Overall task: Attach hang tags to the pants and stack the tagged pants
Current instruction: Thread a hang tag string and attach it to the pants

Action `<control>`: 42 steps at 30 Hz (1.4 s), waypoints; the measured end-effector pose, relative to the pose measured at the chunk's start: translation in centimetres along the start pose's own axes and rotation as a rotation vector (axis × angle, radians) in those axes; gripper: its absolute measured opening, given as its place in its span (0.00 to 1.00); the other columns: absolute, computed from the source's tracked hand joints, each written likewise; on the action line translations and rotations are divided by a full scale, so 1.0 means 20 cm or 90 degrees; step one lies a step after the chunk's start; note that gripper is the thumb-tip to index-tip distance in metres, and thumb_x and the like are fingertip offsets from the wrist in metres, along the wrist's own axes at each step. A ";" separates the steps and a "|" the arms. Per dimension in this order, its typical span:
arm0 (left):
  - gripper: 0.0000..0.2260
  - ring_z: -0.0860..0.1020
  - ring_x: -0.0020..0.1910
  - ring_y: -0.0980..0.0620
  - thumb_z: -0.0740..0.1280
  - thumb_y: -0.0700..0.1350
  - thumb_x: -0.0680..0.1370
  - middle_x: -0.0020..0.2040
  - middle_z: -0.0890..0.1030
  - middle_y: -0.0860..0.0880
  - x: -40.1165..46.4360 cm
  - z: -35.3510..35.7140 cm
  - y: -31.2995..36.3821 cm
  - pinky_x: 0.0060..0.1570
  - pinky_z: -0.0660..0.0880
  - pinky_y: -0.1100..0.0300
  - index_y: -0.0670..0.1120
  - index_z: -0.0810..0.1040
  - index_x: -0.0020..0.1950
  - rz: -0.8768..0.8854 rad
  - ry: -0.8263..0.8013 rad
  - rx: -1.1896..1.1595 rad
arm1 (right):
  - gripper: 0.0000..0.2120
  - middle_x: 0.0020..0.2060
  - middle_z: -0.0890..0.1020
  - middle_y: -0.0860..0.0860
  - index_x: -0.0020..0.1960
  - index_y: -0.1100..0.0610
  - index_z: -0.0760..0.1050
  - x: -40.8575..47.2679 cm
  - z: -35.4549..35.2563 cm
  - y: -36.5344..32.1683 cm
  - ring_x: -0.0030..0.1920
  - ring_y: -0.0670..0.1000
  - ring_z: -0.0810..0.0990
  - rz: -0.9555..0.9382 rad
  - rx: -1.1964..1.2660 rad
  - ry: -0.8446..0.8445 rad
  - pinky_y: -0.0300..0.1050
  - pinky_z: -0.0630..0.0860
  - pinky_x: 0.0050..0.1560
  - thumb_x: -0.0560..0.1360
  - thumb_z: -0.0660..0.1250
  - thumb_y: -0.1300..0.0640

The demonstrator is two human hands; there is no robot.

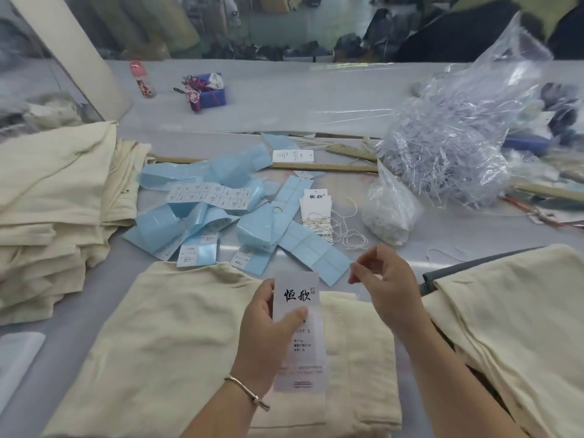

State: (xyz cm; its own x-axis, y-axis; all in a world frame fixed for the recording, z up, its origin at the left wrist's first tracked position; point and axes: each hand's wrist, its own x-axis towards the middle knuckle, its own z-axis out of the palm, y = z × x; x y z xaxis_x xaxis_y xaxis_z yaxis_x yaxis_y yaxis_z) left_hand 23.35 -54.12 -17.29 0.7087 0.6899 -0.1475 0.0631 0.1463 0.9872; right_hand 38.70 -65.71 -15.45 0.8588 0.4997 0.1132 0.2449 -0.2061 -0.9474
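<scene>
Left hand point(264, 330) pinches a hang tag point(298, 330) over untagged pants point(177, 343); right hand point(384, 279) fingers curled, maybe pinching string; stacking remains

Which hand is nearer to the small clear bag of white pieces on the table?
Right. The right hand is just below the small clear plastic bag of white pieces; the left hand, holding the white hang tag, is farther down-left.

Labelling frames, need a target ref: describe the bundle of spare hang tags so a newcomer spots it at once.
Start at the cream folded pants in front of the person and look past them to the scatter of pale blue sticker backing strips. At that scatter's right edge lies the small stack of white card hang tags, alone in being white, black-lettered and string-tied.
</scene>
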 end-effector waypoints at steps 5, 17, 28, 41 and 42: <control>0.06 0.79 0.34 0.53 0.67 0.47 0.72 0.37 0.83 0.49 -0.12 -0.08 0.07 0.35 0.77 0.57 0.50 0.82 0.47 0.097 -0.049 0.075 | 0.13 0.31 0.80 0.52 0.43 0.53 0.70 -0.27 0.13 -0.24 0.31 0.51 0.78 -0.066 0.026 -0.156 0.42 0.76 0.36 0.74 0.64 0.71; 0.09 0.82 0.39 0.50 0.65 0.49 0.76 0.42 0.85 0.52 -0.31 -0.31 0.18 0.39 0.80 0.52 0.60 0.82 0.52 0.202 -0.141 0.132 | 0.15 0.32 0.79 0.56 0.42 0.45 0.67 -0.52 0.34 -0.41 0.35 0.60 0.76 -0.051 -0.011 -0.047 0.57 0.75 0.34 0.72 0.65 0.66; 0.03 0.72 0.33 0.51 0.70 0.37 0.76 0.33 0.79 0.42 -0.29 -0.42 0.24 0.31 0.67 0.66 0.40 0.80 0.42 0.093 -0.254 -0.030 | 0.10 0.26 0.75 0.54 0.44 0.62 0.66 -0.71 0.41 -0.48 0.28 0.52 0.72 0.010 0.163 -0.046 0.43 0.70 0.28 0.70 0.60 0.75; 0.08 0.76 0.38 0.57 0.73 0.39 0.74 0.40 0.81 0.51 -0.30 -0.17 0.24 0.37 0.68 0.71 0.51 0.78 0.40 0.274 -0.189 0.204 | 0.14 0.40 0.85 0.48 0.53 0.55 0.79 -0.79 0.17 -0.44 0.29 0.47 0.74 0.069 0.140 0.055 0.38 0.71 0.31 0.70 0.68 0.69; 0.08 0.77 0.39 0.55 0.73 0.39 0.74 0.40 0.81 0.50 -0.30 -0.15 0.25 0.37 0.68 0.70 0.51 0.78 0.40 0.278 -0.194 0.204 | 0.12 0.39 0.85 0.51 0.53 0.59 0.78 -0.79 0.15 -0.44 0.28 0.49 0.75 0.093 0.193 0.016 0.39 0.71 0.29 0.71 0.69 0.69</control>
State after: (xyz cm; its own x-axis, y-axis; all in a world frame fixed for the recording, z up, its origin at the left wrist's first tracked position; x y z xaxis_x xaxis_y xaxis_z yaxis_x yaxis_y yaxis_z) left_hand 17.26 -55.46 -11.73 0.8824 0.3979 0.2512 -0.1036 -0.3566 0.9285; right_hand 21.70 -69.23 -9.82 0.8864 0.4621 -0.0263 -0.0231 -0.0126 -0.9997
